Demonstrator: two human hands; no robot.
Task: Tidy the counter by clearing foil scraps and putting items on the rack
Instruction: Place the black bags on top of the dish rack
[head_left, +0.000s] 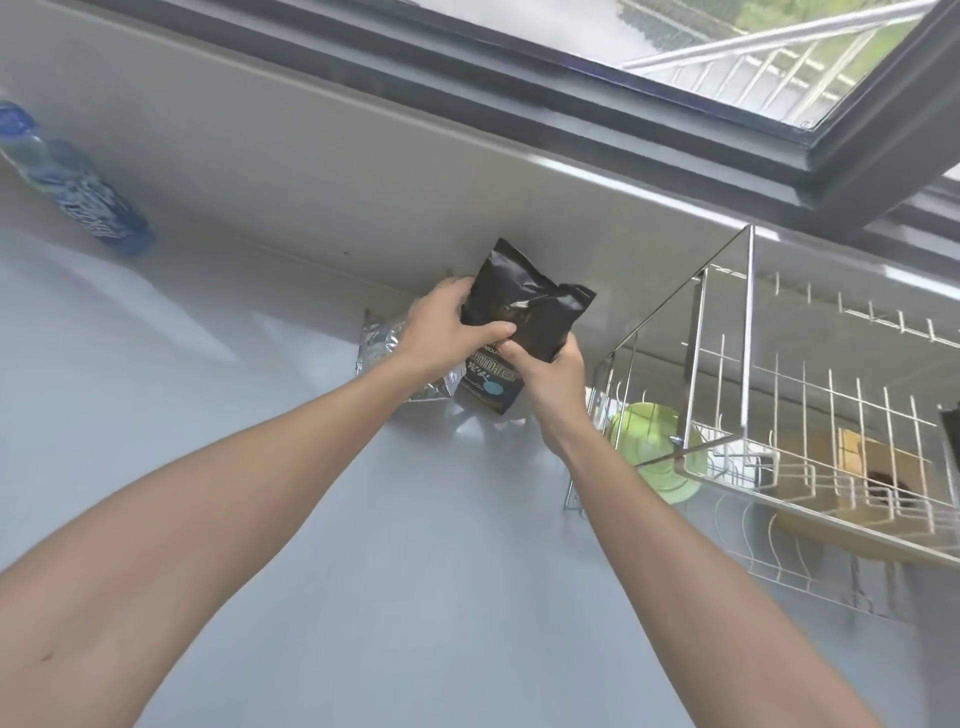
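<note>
Both hands hold a black bag (524, 312) at the back edge of the counter (363, 571), up vs. the wall. The left hand (447, 325) wraps the bag's left side; its fingers (485, 332) curl shut across the front. The right hand (550, 374) grips from below and the right, thumb pressed on the front, other fingers hidden behind the bag. So the bag sits between the two hands, its top poking up above them and its bottom w/ the label hanging just under the left hand's fingers.

What could go wrong, I think:
- The bag is soft and bent in the middle. If one hand lets go too soon it may flop and slip out.
- A crinkly foil bag (384, 353) lies right under the left wrist, touching the black bag. A sweep of the arm could knock it along the counter.
- The wire rack (748, 364) stands at the right edge, near the right hand. Its thin rods could snag the bag or bump the knuckles on the way in.
- A green bowl (649, 441) sits in the rack's low part, so room there is tight.

A blue bottle (78, 192) lies far off at the left edge, out of the way.
</note>
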